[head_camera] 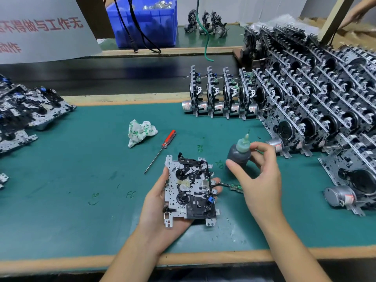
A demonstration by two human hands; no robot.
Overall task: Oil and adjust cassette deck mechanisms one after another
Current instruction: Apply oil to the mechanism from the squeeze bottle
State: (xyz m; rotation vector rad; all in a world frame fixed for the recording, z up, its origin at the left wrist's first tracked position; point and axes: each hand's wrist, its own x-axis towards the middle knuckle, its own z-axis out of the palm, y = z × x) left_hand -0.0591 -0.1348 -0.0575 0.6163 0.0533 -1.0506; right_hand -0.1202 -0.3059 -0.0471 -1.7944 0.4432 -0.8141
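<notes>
Left hand (162, 200): palm up under the deck (190, 190), fingers curled round its far edge, thumb on the near-left rim. Deck held face up, just above the green mat (81, 190), near the front edge of the bench. Visible on the deck: two black reel hubs, a white gear between them, a blue part at the right edge.

Right hand (262, 180): just right of the deck, thumb and fingers around the oil bottle (239, 153). Bottle upright, dark body, pale green cap, thin nozzle pointing up and slightly right. Thumb against the near side of the bottle; fingertips at the far side, some lifted off. Bottom of the bottle hidden by the thumb; contact with the mat cannot be told.

Green-handled screwdriver (234, 187): on the mat between the two hands, tip toward the deck, partly hidden under the right hand.

Red-handled screwdriver (162, 148): flat on the mat beyond the deck, handle up-right, tip down-left, clear of both hands.

Crumpled cloth (141, 132): white with green print, on the mat left of the red screwdriver.

Stacked decks (315, 102): upright in rows along the right side, motors facing outward.

Flat decks (26, 110): piled at the left edge of the bench.

Blue bin (146, 23): on the rear shelf, black cables hanging across it.
</notes>
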